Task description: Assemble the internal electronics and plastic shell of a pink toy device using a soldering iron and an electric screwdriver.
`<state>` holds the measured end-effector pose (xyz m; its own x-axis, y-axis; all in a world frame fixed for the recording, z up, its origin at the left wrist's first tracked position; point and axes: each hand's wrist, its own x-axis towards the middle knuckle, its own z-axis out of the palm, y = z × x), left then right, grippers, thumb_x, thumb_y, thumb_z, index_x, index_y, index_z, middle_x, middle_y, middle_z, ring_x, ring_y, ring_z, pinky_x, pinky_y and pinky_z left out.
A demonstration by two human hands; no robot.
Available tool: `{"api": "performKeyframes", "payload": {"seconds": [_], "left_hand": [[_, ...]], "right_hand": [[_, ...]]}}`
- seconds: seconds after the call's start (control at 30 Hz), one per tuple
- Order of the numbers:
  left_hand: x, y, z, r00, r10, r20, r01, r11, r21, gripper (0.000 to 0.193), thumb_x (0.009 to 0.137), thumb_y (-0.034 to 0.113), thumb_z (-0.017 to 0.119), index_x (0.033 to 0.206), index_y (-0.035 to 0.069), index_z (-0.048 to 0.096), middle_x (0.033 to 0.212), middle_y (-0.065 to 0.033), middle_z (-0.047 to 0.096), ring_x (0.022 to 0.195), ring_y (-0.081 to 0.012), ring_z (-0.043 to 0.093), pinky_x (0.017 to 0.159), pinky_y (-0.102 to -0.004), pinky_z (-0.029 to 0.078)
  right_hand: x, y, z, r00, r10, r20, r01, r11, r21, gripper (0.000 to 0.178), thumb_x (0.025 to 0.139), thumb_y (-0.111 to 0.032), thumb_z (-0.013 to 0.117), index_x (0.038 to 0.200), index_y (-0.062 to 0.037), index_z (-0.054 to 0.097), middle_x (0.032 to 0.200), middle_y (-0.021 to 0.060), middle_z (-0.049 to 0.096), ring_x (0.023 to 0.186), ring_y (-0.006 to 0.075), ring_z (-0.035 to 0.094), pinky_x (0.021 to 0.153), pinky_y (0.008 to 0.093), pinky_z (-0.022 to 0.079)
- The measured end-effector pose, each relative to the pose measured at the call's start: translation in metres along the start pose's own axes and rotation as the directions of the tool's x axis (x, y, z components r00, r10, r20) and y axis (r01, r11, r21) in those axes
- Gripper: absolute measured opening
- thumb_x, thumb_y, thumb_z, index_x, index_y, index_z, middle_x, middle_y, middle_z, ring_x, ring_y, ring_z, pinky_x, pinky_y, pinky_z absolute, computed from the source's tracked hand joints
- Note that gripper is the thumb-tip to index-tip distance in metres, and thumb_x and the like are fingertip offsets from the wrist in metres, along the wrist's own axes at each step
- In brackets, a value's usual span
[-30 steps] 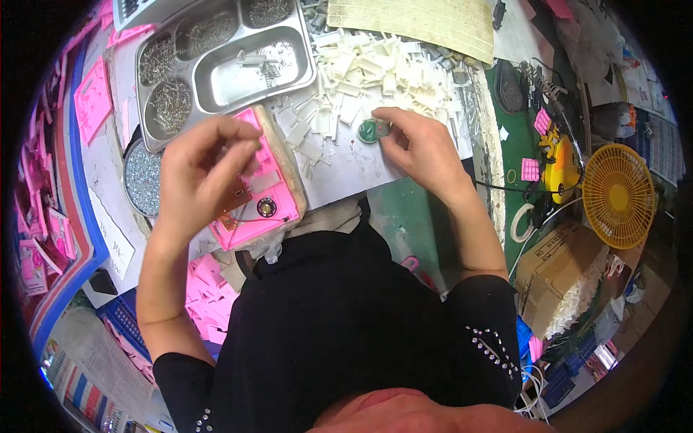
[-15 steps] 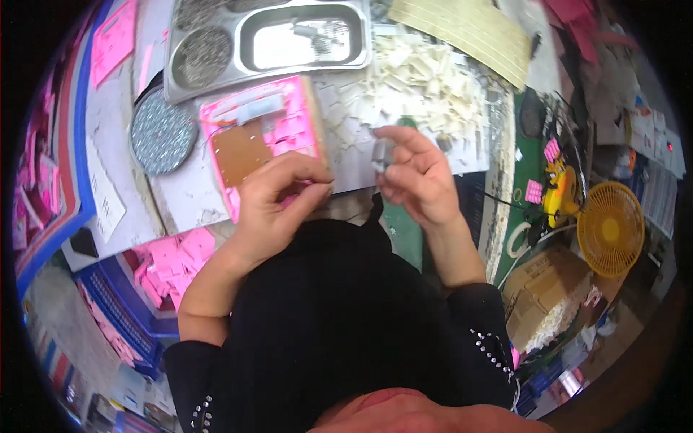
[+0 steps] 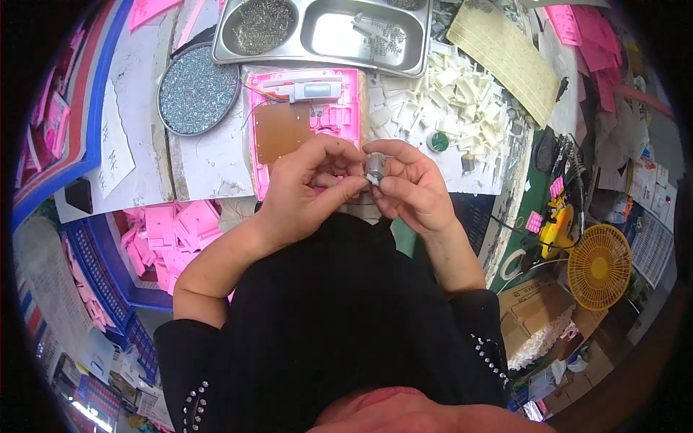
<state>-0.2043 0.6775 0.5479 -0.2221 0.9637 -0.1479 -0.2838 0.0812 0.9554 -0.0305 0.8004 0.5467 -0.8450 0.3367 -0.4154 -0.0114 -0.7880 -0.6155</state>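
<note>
Between the fingertips of my right hand (image 3: 415, 186) is a small silvery motor (image 3: 375, 164) with a whitish piece at its lower end. My left hand (image 3: 312, 186) is closed in a pinch, its thumb and fingertips meeting the motor's left side. Whether those fingers also hold a tiny part cannot be made out. Just beyond my hands lies a pink plastic housing (image 3: 349, 101), with a brown board (image 3: 281, 132), thin coloured wires and a grey-white module (image 3: 317, 90) in it. My left hand covers its lower right corner.
Behind the housing stands a metal compartment tray (image 3: 325, 56) holding springs and small metal parts. A round dish of screws (image 3: 198, 90) is at left, white plastic pieces (image 3: 462, 94) are heaped at right. Pink parts (image 3: 173, 234) fill a blue crate; a yellow fan (image 3: 599, 267) stands far right.
My two hands have come together, bringing the motor against my left fingertips. The view has shifted, so the bench items sit further right in the picture.
</note>
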Motion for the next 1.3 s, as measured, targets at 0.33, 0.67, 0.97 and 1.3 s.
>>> {"api": "performKeyframes", "payload": {"seconds": [0.33, 0.67, 0.97, 1.3], "left_hand": [[0.001, -0.003, -0.008, 0.949, 0.307, 0.065, -0.306, 0.858, 0.412, 0.023, 0.086, -0.006, 0.072, 0.106, 0.000, 0.061, 0.096, -0.0113, 0.068, 0.084, -0.0180, 0.069, 0.073, -0.0294, 0.058], [-0.001, 0.001, -0.017, 0.907, 0.415, 0.074, -0.409, 0.822, 0.396, 0.019, 0.082, -0.009, 0.072, 0.096, 0.000, 0.063, 0.095, -0.0139, 0.068, 0.087, -0.0234, 0.068, 0.078, -0.0331, 0.055], [-0.002, -0.001, -0.018, 0.909, 0.415, 0.028, -0.394, 0.835, 0.384, 0.016, 0.083, -0.005, 0.073, 0.095, 0.000, 0.064, 0.091, -0.0115, 0.068, 0.084, -0.0242, 0.068, 0.077, -0.0333, 0.054], [-0.002, -0.001, -0.020, 0.900, 0.434, 0.042, -0.415, 0.823, 0.387, 0.017, 0.083, -0.006, 0.072, 0.097, 0.000, 0.064, 0.091, -0.0118, 0.068, 0.083, -0.0250, 0.068, 0.075, -0.0334, 0.054]], "right_hand": [[0.000, 0.008, -0.001, 0.772, -0.595, 0.224, 0.458, 0.275, -0.845, 0.058, 0.078, -0.006, 0.083, 0.131, -0.0003, 0.059, 0.088, 0.0081, 0.068, 0.067, 0.0127, 0.062, 0.059, 0.0227, 0.049], [0.010, -0.014, 0.008, 0.686, -0.552, 0.474, 0.621, 0.106, -0.776, 0.033, 0.076, -0.004, 0.083, 0.107, -0.0050, 0.071, 0.084, 0.0094, 0.071, 0.066, 0.0220, 0.067, 0.060, 0.0308, 0.052], [0.018, -0.012, 0.008, 0.615, -0.528, 0.586, 0.691, 0.001, -0.723, 0.031, 0.075, -0.002, 0.081, 0.104, -0.0028, 0.070, 0.090, 0.0110, 0.071, 0.074, 0.0274, 0.069, 0.063, 0.0341, 0.054], [0.018, -0.020, 0.009, 0.647, -0.462, 0.607, 0.680, -0.012, -0.733, 0.032, 0.075, -0.002, 0.080, 0.105, -0.0031, 0.070, 0.092, 0.0112, 0.070, 0.075, 0.0278, 0.068, 0.064, 0.0349, 0.055]]}}
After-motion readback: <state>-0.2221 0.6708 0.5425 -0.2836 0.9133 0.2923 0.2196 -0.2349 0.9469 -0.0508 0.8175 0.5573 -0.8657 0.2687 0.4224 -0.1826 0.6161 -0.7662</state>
